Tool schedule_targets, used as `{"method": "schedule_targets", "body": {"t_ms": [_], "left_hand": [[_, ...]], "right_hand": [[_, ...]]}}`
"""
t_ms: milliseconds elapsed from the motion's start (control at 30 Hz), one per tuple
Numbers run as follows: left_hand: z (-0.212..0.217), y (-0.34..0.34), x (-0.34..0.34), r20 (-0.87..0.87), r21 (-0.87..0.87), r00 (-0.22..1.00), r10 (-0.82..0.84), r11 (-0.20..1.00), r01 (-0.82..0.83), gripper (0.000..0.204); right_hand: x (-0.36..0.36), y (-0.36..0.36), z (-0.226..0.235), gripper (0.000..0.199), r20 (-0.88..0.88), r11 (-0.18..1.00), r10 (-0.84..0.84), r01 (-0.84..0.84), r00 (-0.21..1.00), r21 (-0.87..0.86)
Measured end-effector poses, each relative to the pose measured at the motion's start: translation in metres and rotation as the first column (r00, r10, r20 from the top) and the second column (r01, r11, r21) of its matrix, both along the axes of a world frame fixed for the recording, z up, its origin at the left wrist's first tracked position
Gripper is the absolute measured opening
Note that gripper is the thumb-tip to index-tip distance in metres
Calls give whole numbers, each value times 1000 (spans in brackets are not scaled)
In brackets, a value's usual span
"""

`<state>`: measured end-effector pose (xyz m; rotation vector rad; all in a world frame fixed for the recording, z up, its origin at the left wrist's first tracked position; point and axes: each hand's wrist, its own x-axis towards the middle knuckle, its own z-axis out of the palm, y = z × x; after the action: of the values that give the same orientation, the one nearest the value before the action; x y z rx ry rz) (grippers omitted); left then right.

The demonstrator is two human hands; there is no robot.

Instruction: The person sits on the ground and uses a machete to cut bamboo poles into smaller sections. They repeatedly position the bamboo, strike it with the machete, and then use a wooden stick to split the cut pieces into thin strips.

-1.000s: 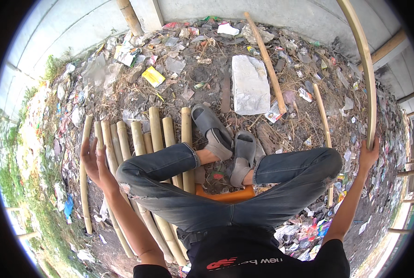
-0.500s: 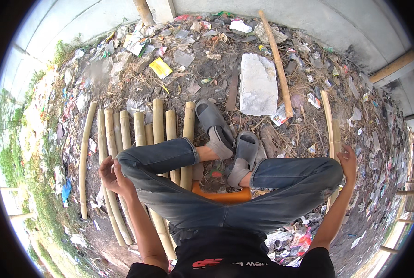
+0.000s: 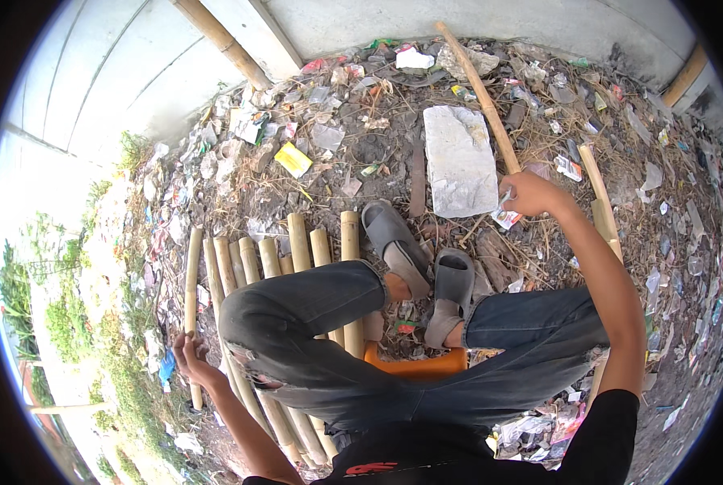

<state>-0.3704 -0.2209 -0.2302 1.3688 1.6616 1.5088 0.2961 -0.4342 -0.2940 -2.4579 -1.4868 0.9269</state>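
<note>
My right hand (image 3: 533, 194) reaches out beyond my right knee, its fingers curled round the near end of a long bamboo stick (image 3: 482, 97). That stick lies on the ground beside a pale, flat stone block (image 3: 461, 162) and slants away toward the wall. A small pale bit shows by the fingers; I cannot make out what it is. At the left, my left hand (image 3: 196, 360) hovers near the outermost bamboo piece (image 3: 192, 283), its fingers loosely bent and apart, with nothing in them. Several cut bamboo lengths (image 3: 350, 242) lie side by side under and beside my left leg.
An orange seat or stool edge (image 3: 414, 368) shows between my legs. More bamboo (image 3: 600, 190) lies at the right. Litter, dry straw and a yellow packet (image 3: 293, 160) cover the dirt. A concrete wall (image 3: 458, 20) with a leaning bamboo post (image 3: 224, 40) closes the far side.
My right hand has moved from beside my right knee forward and left to the bamboo stick, closing on its near end. My left hand has lowered beside the outermost bamboo. The view has shifted.
</note>
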Motion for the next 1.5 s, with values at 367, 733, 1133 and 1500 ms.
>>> {"method": "schedule_targets", "body": {"t_ms": [367, 733, 1133, 1500], "left_hand": [[-192, -77, 15, -121, -785, 727, -675, 513, 347, 46], [-186, -55, -4, -211, -761, 738, -641, 582, 288, 77], [101, 67, -6, -353, 124, 927, -128, 975, 182, 101], [285, 148, 61, -146, 623, 923, -357, 692, 366, 67]], "right_hand": [[-133, 173, -191, 47, -118, 952, -202, 223, 972, 209], [-142, 205, -261, 51, 389, 939, -344, 314, 855, 140], [-128, 220, -246, 60, 250, 938, -346, 338, 904, 78], [-116, 214, -229, 92, -10, 845, -484, 470, 875, 255]]}}
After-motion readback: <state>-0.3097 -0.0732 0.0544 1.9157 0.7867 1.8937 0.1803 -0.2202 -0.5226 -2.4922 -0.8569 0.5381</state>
